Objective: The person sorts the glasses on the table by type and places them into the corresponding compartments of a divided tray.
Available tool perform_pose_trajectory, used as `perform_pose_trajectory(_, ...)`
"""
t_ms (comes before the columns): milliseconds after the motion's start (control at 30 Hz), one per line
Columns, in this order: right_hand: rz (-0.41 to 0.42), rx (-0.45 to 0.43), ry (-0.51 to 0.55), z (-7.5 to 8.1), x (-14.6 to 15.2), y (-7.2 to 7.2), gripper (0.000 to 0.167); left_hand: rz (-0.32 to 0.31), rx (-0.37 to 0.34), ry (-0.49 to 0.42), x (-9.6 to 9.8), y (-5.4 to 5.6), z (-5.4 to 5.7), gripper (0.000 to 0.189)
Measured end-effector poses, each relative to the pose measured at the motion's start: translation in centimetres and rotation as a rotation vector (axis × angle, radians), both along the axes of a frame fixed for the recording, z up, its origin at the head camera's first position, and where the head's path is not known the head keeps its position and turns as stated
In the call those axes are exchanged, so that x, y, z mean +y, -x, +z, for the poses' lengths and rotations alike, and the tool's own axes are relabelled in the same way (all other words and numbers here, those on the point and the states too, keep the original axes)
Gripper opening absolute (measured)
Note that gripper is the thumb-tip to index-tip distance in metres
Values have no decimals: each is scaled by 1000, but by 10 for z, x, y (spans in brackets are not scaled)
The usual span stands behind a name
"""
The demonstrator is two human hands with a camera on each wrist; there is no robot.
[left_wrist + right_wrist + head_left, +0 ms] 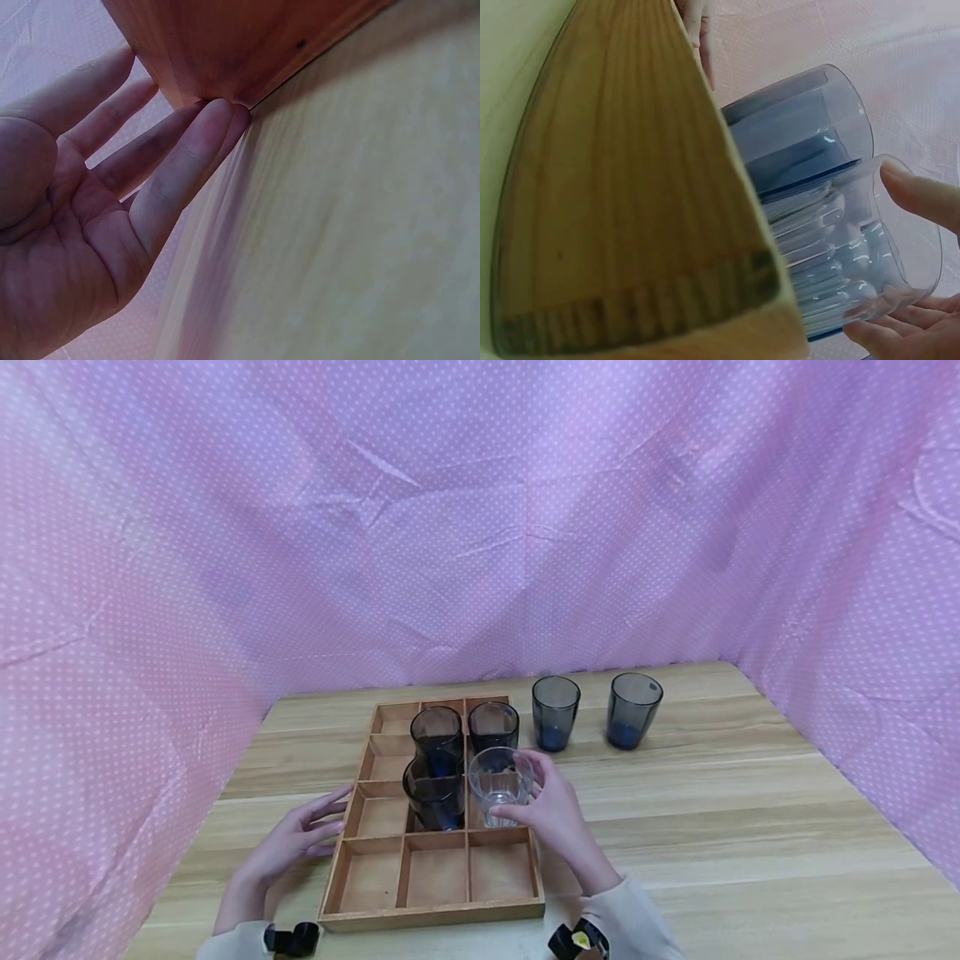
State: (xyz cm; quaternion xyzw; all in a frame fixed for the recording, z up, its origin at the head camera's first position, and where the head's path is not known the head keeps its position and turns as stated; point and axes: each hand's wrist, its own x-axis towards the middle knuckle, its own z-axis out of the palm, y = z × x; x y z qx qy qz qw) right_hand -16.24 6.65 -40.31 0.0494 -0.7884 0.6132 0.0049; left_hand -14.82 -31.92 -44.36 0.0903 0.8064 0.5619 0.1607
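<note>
My right hand (558,810) grips a clear glass (498,785) between thumb and fingers, over the right column of a wooden divided tray (431,917). In the right wrist view this clear glass (832,247) shows a ribbed lower part, partly behind the tray wall (630,187). Three dark tinted glasses stand in the tray: one middle front (435,802), one middle behind it (437,727), one at the right (493,720). Fingers extended, my left hand (292,843) touches the tray's left side; its fingertips (217,120) meet the lower corner in the left wrist view.
Two more dark glasses, one near the tray (555,714) and one farther right (633,714), stand upright on the wooden table (750,827). A pink dotted cloth (480,552) hangs around the table's back and sides. Thin wooden dividers split the tray into compartments.
</note>
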Motion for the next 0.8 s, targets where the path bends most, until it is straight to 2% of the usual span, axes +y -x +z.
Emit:
perform_pose_trajectory(367, 4, -4, -46, -6, -2, 0, 87, 10, -4, -1, 0, -1, 1, 65)
perform_pose_trajectory(600, 5, 20, -129, -10, -4, 1, 84, 19, -8, 8, -1, -2, 1, 66)
perform_pose_trajectory(800, 22, 23, -119, -10, -3, 2, 85, 21, 1, 14, 1, -1, 2, 64)
